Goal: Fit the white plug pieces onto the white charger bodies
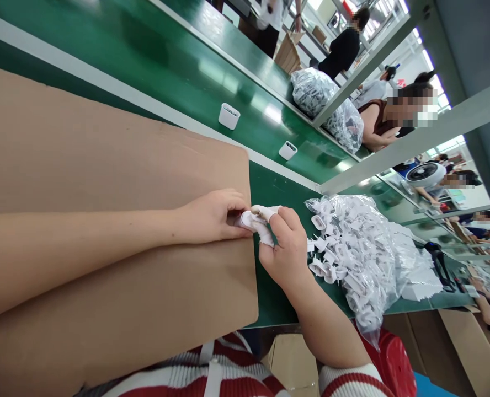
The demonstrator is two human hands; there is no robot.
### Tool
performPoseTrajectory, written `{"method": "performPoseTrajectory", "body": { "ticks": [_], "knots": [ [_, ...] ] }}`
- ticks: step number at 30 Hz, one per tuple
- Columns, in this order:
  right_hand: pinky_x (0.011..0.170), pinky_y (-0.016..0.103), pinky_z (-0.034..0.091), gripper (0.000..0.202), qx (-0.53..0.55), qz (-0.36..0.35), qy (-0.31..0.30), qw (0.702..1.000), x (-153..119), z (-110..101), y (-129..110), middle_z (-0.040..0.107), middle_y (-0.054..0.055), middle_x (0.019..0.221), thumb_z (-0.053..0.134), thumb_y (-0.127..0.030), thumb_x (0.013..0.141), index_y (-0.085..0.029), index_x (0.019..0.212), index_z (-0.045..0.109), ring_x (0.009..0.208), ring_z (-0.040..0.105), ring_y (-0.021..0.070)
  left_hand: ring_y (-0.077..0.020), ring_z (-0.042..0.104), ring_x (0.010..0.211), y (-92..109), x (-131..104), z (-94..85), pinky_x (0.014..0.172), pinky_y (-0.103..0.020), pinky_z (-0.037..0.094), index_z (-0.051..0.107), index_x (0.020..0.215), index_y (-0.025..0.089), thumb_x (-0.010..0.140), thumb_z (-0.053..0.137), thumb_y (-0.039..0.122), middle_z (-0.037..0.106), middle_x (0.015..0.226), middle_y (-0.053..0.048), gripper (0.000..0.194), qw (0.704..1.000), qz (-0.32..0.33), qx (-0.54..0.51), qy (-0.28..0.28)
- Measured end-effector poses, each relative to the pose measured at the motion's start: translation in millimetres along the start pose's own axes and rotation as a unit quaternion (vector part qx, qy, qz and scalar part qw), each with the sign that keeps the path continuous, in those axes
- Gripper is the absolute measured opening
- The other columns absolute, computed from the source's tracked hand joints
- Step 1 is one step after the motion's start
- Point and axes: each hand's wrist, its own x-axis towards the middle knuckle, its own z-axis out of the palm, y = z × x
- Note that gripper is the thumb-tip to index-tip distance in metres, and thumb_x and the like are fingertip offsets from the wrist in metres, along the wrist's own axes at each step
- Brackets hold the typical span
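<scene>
My left hand [218, 216] pinches a small white plastic piece [247, 220] at the right edge of a brown cardboard sheet [145, 165]. My right hand [284, 240] closes on the same piece from the other side; white coverings wrap its thumb and a finger. The two hands nearly meet, and their fingertips hide part of the piece. To the right of my right hand, a clear plastic bag [365, 248] spills many white plastic parts [330, 270] onto the green table [273, 187].
Two white housings [229, 116] [288, 150] stand on the green conveyor [179, 82] beyond a pale rail. Metal posts [394, 149] slant across the right. Another filled bag [315, 91] lies farther back, near several people. A red stool [394, 358] and cardboard boxes [294, 364] are below the table.
</scene>
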Motion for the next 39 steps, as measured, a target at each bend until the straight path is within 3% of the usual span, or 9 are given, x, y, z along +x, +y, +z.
{"method": "performPoseTrajectory", "body": {
  "ticks": [7,19,23,26,29,32,34,37,39],
  "knots": [
    [0.064,0.031,0.039,0.021,-0.021,-0.025,-0.010,0.999,6.8,-1.4,-3.2,0.052,0.003,0.078,0.052,-0.002,0.080,-0.021,0.087,0.058,0.073,0.047,0.0199,-0.0194,0.055,0.078,3.0,0.2,-0.6,0.069,-0.031,0.041,0.060,0.070,0.019,0.086,0.068,0.048,0.057,0.074,-0.001,0.034,1.000,-0.003,0.001,0.003],
    [0.059,0.028,0.030,0.019,-0.062,0.005,-0.050,0.997,7.4,-2.4,1.3,0.053,0.001,0.075,0.056,-0.005,0.072,-0.022,0.080,0.059,0.067,0.048,0.0157,-0.0205,0.055,0.079,6.2,-1.1,1.5,0.070,-0.032,0.041,0.065,0.076,0.019,0.086,0.069,0.051,0.059,0.074,-0.001,0.033,1.000,-0.015,0.005,0.012],
    [0.059,0.028,0.031,0.018,-0.060,0.056,-0.047,0.995,4.9,5.0,1.5,0.060,0.001,0.078,0.057,-0.007,0.072,-0.022,0.080,0.062,0.069,0.053,0.0155,-0.0220,0.057,0.082,3.5,-1.9,5.8,0.072,-0.033,0.043,0.064,0.076,0.019,0.085,0.069,0.052,0.061,0.076,-0.002,0.034,0.999,-0.016,0.003,0.030],
    [0.061,0.027,0.037,0.019,-0.020,0.116,-0.058,0.991,5.0,9.3,4.7,0.066,0.001,0.084,0.059,-0.009,0.072,-0.023,0.084,0.064,0.074,0.060,0.0172,-0.0234,0.062,0.085,6.9,-4.4,11.8,0.075,-0.034,0.048,0.069,0.090,0.019,0.084,0.071,0.054,0.067,0.086,-0.004,0.035,0.998,-0.030,-0.032,0.042],
    [0.068,0.027,0.048,0.037,0.070,0.174,-0.091,0.978,7.5,-4.3,10.3,0.073,0.002,0.101,0.062,-0.012,0.079,-0.024,0.114,0.066,0.088,0.068,0.0193,-0.0222,0.064,0.081,9.1,-5.0,11.7,0.073,-0.034,0.052,0.071,0.108,0.020,0.085,0.070,0.056,0.071,0.096,-0.005,0.043,0.996,-0.058,-0.056,0.030],
    [0.087,0.035,0.057,0.060,0.048,0.190,-0.130,0.972,-0.5,-39.1,19.7,0.064,0.010,0.139,0.065,-0.020,0.089,-0.026,0.147,0.051,0.119,0.067,0.0255,-0.0215,0.065,0.085,6.6,1.7,-9.9,0.079,-0.032,0.054,0.072,0.112,0.023,0.085,0.069,0.062,0.073,0.103,-0.003,0.047,0.989,-0.105,0.027,0.098],
    [0.096,0.045,0.056,0.063,-0.065,0.199,-0.180,0.961,-15.6,-63.2,27.1,0.054,0.016,0.151,0.068,-0.019,0.089,-0.024,0.150,0.051,0.133,0.058,0.0342,-0.0220,0.065,0.094,4.4,8.8,-39.3,0.087,-0.032,0.052,0.069,0.118,0.026,0.087,0.067,0.061,0.072,0.111,-0.001,0.048,0.964,-0.150,0.099,0.195],
    [0.090,0.048,0.057,0.056,-0.180,0.236,-0.268,0.917,-45.3,-79.8,35.6,0.058,0.020,0.143,0.067,-0.013,0.088,-0.019,0.143,0.058,0.123,0.062,0.0380,-0.0289,0.059,0.101,-3.8,15.0,-96.6,0.092,-0.041,0.047,0.060,0.117,0.021,0.091,0.057,0.058,0.065,0.107,-0.004,0.045,0.913,-0.204,0.177,0.305],
    [0.081,0.042,0.057,0.046,-0.196,0.253,-0.284,0.904,-60.2,-74.4,39.7,0.065,0.019,0.129,0.067,-0.006,0.085,-0.017,0.130,0.065,0.112,0.065,0.0348,-0.0342,0.055,0.103,-19.7,15.9,-135.9,0.090,-0.045,0.043,0.055,0.105,0.022,0.090,0.056,0.061,0.056,0.090,-0.002,0.042,0.897,-0.218,0.212,0.321]
  ]
}}
